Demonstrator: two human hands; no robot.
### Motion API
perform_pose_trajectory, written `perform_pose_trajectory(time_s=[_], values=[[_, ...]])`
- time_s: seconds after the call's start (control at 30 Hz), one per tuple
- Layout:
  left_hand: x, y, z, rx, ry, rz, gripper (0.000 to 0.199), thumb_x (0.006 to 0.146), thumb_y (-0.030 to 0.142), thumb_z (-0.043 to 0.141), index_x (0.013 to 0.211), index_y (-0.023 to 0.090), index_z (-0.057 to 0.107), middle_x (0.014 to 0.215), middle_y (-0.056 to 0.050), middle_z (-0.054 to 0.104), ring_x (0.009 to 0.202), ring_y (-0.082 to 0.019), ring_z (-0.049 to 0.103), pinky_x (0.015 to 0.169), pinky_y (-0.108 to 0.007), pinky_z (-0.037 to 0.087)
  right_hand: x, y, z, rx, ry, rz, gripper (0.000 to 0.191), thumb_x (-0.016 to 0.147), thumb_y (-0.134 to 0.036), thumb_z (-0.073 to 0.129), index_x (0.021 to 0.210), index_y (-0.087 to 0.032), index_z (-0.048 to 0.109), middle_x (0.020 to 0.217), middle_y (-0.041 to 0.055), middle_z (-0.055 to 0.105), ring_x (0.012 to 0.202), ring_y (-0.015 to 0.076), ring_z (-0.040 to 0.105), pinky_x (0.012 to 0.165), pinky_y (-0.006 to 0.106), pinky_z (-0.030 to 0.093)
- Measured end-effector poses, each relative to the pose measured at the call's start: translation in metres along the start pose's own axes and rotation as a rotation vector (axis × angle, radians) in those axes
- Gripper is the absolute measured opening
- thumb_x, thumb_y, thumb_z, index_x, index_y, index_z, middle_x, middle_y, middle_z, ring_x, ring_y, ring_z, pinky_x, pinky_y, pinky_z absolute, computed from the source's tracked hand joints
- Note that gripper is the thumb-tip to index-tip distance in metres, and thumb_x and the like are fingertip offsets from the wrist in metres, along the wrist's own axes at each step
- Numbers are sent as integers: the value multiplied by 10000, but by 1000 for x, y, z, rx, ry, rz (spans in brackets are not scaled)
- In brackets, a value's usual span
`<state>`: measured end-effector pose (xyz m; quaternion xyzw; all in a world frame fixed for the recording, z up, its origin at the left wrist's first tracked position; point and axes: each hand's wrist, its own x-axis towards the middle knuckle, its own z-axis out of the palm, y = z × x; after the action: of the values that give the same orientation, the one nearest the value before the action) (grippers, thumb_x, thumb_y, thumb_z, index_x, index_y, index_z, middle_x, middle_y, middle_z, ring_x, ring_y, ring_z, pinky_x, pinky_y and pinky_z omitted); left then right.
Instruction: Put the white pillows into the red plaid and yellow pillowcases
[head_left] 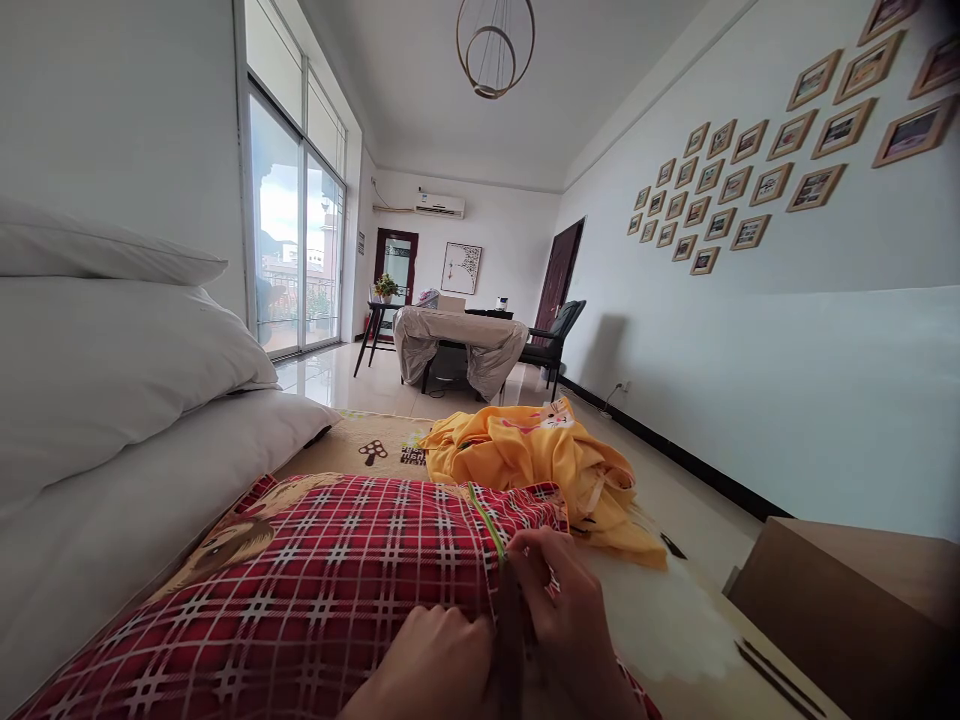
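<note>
A plump pillow in a red plaid pillowcase [360, 560], with part of a brown cartoon animal on its left side, lies in front of me. Along its right end runs a bright green zipper [486, 518], whose near stretch looks dark. My right hand [568, 610] is closed in a pinch at the zipper, where the green part ends; the pull is hidden by the fingertips. My left hand [431, 655] is closed on the pillowcase just left of the zipper line, its fingertips out of sight. Beyond the pillow lies a crumpled yellow cloth cover [510, 440] with a cartoon face.
White pillows [112, 370] are stacked on the left. A beige printed mat [337, 440] lies under the things. At the lower right stands a cardboard box [847, 610]. Farther off are a covered table [457, 325] and a black chair [559, 335].
</note>
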<state>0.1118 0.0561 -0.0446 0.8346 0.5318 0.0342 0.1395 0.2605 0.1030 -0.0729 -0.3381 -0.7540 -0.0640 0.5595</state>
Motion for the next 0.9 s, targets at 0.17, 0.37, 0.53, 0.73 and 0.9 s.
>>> perform_pose_trajectory(time_s=[0.17, 0.37, 0.53, 0.73, 0.9], values=[[3, 1, 6, -47, 143, -106, 275, 872, 273, 438, 970, 141, 658, 875, -141, 737, 813, -387, 702, 688, -481, 544, 0, 0, 0, 12, -13, 7, 124, 895, -165, 526, 796, -230, 565, 670, -31, 570, 611, 127, 506, 554, 202, 417], [24, -18, 27, -71, 903, 52, 284, 849, 85, 423, 1069, 151, 590, 952, -101, 676, 849, -259, 667, 706, -388, 552, 1, -4, 0, 30, -17, -13, 130, 895, -159, 529, 796, -234, 568, 681, -44, 585, 632, 119, 515, 575, 188, 417], [30, -26, 25, -115, 1095, 345, 257, 932, 142, 419, 1065, 225, 623, 1122, -100, 605, 1008, -229, 591, 827, -381, 526, -1, -12, -2, 69, -44, -22, 124, 913, -159, 522, 826, -234, 570, 709, -42, 595, 649, 112, 522, 587, 178, 425], [18, -31, 13, -318, 701, 361, 280, 906, 91, 437, 968, 238, 666, 1292, -56, 549, 1188, -235, 505, 1010, -428, 422, -6, -18, -2, 104, -80, -37, 174, 924, -153, 500, 771, -220, 548, 687, -27, 562, 650, 117, 507, 590, 190, 420], [12, -37, 4, -327, 535, 369, 249, 940, 116, 407, 917, 225, 629, 1278, -27, 530, 1217, -193, 470, 1048, -383, 382, -5, -22, -2, 105, -111, -30, 173, 923, -161, 503, 764, -216, 543, 690, -14, 565, 659, 128, 516, 592, 208, 429]])
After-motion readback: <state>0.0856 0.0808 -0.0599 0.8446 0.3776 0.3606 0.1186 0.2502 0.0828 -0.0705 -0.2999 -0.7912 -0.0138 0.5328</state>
